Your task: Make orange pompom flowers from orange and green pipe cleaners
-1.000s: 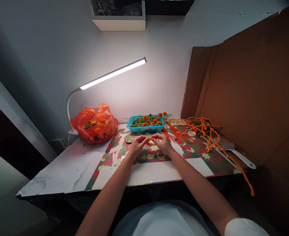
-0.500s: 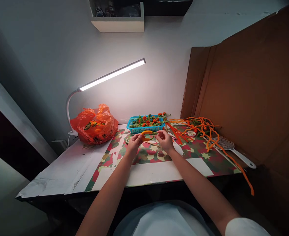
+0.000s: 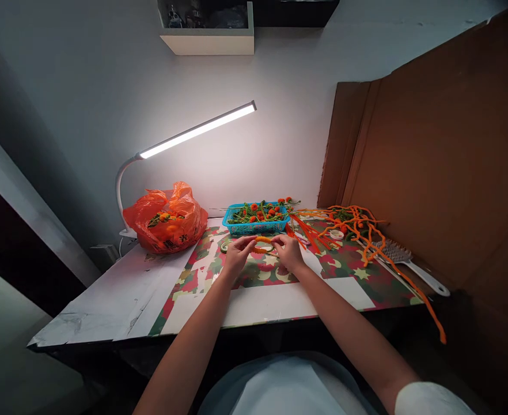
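Observation:
Between my two hands is a loop of fuzzy orange chenille stem [image 3: 263, 238], held a little above the table. My left hand [image 3: 237, 257] pinches its left side, and my right hand [image 3: 289, 253] pinches the right side. The ends of the loop are hidden by my fingers. A green ring-shaped roll [image 3: 224, 246] lies just left of my left hand. Behind the loop stands a blue basket [image 3: 256, 228] full of orange flower heads on green stems [image 3: 258, 214].
An orange plastic bag [image 3: 167, 227] with orange-and-green pieces stands at the left under a lit lamp [image 3: 197, 130]. At the right lie tangled orange chenille stems [image 3: 357, 225] and a white-handled brush [image 3: 422, 276]. Cardboard [image 3: 418, 155] walls the right side.
My hands have come slightly lower, and the loop now stretches between both pinches. The green end that showed beside my right fingers is no longer visible.

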The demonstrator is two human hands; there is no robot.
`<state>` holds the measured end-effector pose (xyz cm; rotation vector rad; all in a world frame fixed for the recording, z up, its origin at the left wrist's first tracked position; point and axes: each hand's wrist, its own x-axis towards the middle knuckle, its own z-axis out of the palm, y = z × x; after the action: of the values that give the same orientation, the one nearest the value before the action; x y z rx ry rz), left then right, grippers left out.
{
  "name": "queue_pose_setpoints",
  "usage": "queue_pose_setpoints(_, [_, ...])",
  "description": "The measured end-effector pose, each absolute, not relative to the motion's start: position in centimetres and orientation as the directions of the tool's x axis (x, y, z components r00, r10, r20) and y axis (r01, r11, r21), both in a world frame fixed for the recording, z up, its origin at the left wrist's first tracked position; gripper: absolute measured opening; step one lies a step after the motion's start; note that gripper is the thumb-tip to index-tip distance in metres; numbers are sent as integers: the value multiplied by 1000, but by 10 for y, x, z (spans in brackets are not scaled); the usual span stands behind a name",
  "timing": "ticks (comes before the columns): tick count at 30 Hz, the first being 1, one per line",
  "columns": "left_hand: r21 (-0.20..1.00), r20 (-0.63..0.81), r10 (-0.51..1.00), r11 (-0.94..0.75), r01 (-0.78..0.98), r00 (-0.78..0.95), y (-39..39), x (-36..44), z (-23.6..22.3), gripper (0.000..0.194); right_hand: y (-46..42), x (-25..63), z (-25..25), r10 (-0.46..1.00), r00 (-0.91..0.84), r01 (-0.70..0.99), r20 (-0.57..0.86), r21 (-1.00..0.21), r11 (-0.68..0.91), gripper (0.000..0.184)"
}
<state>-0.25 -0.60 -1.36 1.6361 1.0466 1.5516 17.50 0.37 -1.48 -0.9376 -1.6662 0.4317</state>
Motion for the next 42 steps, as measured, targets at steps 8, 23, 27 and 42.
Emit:
queue_pose_setpoints(8, [761, 593, 803, -583, 285, 58, -5, -4, -20, 28, 6, 177, -20, 752, -78, 420, 654, -663, 620, 15])
queue_pose_setpoints(23, [634, 690, 723, -618, 465, 21, -13, 0, -13, 23, 19, 174, -25, 968, -35, -101, 247, -965, 242, 19])
queue_pose_setpoints(27, [588, 716, 697, -634, 502, 42, -13, 0, -12, 19, 17, 175, -25, 953, -21, 24, 303, -953, 303, 15])
queue_pose_setpoints(42, [873, 480, 873, -465, 148, -87, -7, 1, -15, 38, 16, 170, -27, 935, 119, 85, 335, -941, 326, 12])
